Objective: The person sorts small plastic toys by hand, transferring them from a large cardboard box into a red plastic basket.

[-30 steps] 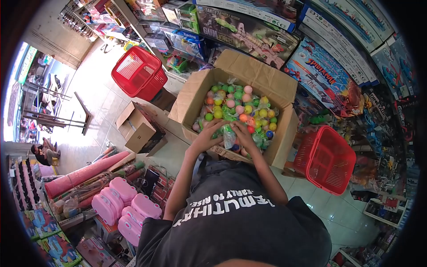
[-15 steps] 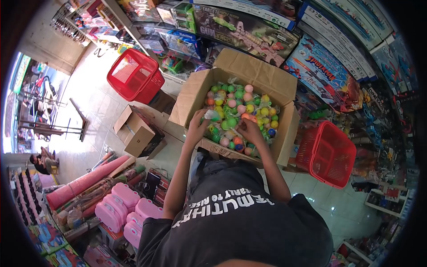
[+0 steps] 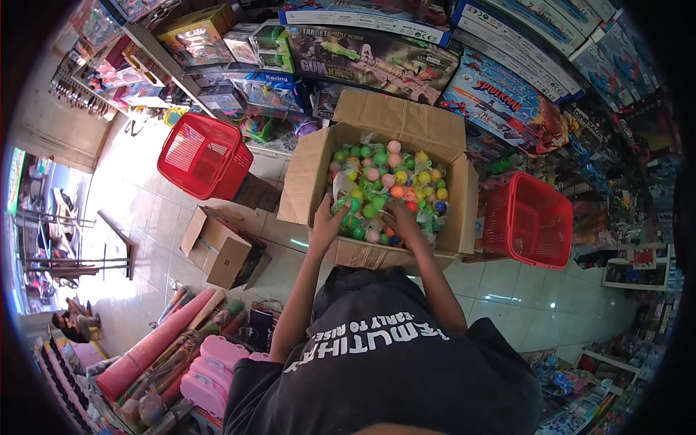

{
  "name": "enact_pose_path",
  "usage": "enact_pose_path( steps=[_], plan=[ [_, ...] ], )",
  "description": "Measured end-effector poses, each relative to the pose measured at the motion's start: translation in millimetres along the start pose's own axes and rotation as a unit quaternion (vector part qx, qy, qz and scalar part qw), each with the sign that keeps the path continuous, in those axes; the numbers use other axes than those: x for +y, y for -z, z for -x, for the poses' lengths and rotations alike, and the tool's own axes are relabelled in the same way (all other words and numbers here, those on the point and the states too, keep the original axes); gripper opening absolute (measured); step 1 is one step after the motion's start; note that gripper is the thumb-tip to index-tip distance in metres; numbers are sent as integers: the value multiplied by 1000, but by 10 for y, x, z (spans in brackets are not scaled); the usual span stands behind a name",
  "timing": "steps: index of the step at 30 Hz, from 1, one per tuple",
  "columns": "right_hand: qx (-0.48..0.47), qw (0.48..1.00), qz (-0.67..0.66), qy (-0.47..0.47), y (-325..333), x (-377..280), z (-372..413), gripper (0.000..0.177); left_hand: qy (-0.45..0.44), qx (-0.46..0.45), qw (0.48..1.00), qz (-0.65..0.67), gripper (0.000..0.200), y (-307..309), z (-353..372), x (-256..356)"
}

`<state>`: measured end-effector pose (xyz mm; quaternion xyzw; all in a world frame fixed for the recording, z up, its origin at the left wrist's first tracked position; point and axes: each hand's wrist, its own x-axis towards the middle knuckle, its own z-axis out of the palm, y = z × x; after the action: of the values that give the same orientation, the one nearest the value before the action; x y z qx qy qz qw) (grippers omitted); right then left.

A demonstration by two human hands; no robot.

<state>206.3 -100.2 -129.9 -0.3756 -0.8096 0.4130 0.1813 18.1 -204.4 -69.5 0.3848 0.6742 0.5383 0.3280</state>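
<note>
Both of my hands reach over the near side of an open cardboard box filled with small colourful balls, many of them in clear plastic. At the box's near left, my left hand has its thumb and fingers around a green ball in clear plastic. To its right, my right hand is closed among the balls, beside a green one. Whatever lies between its fingers is too small to make out.
Red plastic baskets stand left and right of the box. A smaller open carton is on the tiled floor. Boxed toys line the shelf beyond. Rolled materials and pink cases lie at lower left. A person sits far left.
The camera view has shifted and tilted. My left hand now has its fingers at a green ball, lower in the box. My right hand has moved slightly within the balls.
</note>
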Motion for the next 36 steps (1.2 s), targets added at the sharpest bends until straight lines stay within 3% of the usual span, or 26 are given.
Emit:
enact_pose_path(
  steps=[6,7,9,11,12,15,18,21,23,27,29,31,36],
  plan=[
    [69,992,-106,-23,247,-464,250,20,-36,-28,999,14,35,-21,20,-2],
    [77,991,-105,-30,238,-428,302,20,-21,-37,999,26,34,-27,29,16],
    [104,967,-226,-52,221,-337,407,18,-7,-55,998,39,35,-71,46,-17],
    [111,958,-257,-61,398,-548,522,18,68,-40,991,111,36,-176,51,-147],
    [110,949,-290,-65,468,-623,585,18,103,-64,989,87,37,-196,99,33],
    [139,924,-348,-79,554,-591,767,21,108,-72,986,102,37,-478,187,-20],
    [189,915,-357,-15,707,-587,927,22,78,-124,980,138,31,-715,282,163],
    [186,901,-389,-54,920,-501,1173,21,63,-168,971,158,31,-966,394,382],
    [189,901,-387,-45,1059,-336,1339,20,16,-254,966,50,34,-1138,434,431],
    [184,899,-394,-48,1392,-81,1673,19,23,-320,946,57,31,-1662,653,528],
    [195,896,-397,-39,1563,22,1854,19,-30,-353,933,59,32,-1989,780,428],
    [208,893,-399,-31,1784,158,2043,20,-1,-384,921,61,36,-2270,902,486],
    [183,925,-327,-65,2219,403,2553,17,86,-358,925,95,38,-2874,1324,601]
  ],
)
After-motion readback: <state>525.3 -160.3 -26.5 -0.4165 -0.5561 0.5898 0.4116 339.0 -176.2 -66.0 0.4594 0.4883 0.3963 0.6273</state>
